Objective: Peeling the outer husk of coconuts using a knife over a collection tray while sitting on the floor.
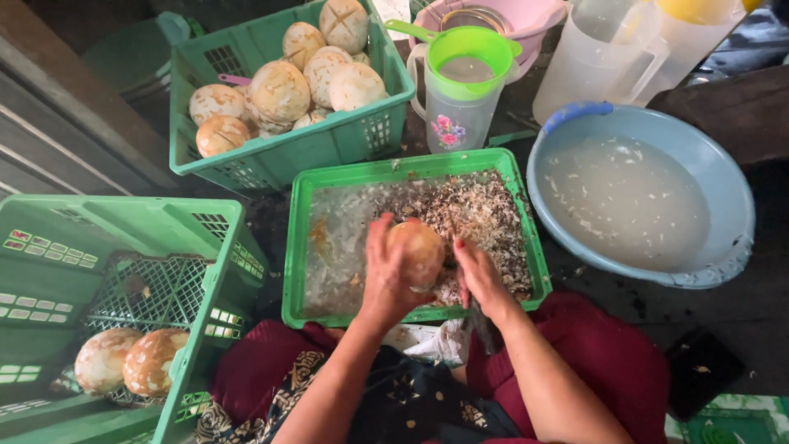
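Green tray [303,247] of shavings under hand-held peeled coconut [417,251]

Left hand [385,275] cups peeled coconut [417,251] over green tray [411,168] of shavings; right hand [478,275] touches its side.

left hand [386,271]: bare forearm reaching forward from lower centre, palm inward, fingers curled in a cupping grip | right hand [478,275]: forearm angled in from lower right, fingers bent and pressed inward, thumb apparently tucked under, partly hidden | hands close together, facing
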